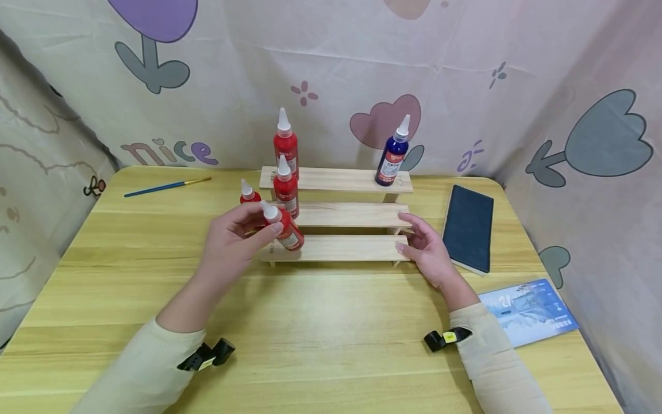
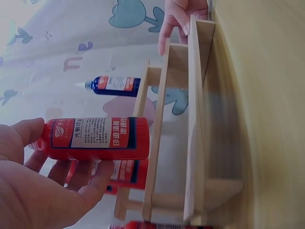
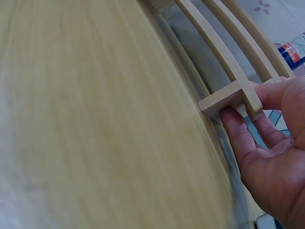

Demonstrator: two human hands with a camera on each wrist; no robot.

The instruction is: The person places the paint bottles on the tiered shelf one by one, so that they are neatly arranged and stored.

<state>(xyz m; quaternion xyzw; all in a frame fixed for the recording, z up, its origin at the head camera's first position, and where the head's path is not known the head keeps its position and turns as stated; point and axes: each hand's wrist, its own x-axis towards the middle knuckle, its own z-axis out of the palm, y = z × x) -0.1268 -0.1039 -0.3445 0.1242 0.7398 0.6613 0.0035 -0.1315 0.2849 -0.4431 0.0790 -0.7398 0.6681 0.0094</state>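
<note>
My left hand [image 1: 230, 238] grips a red squeeze bottle [image 1: 291, 234] with a white pointed cap. It leans over the left end of the lowest step of a three-step wooden rack [image 1: 351, 248]. In the left wrist view the label of this held bottle [image 2: 95, 138] shows plainly. At the rack's right end, my right hand [image 1: 426, 250] holds the lowest step, thumb and fingers around its end. One red bottle [image 1: 283, 144] stands on the top step and another red bottle [image 1: 286, 188] on the middle one. A dark blue bottle [image 1: 393, 154] occupies the top step's right side.
Behind my left hand is another red bottle [image 1: 249, 192], mostly hidden, left of the rack. A blue paintbrush [image 1: 168, 187] lies at the back left. To the right are a dark notebook [image 1: 469, 227] and a light-blue booklet [image 1: 530, 313], partly under my right sleeve. Printed cloth [image 1: 331, 69] hangs behind.
</note>
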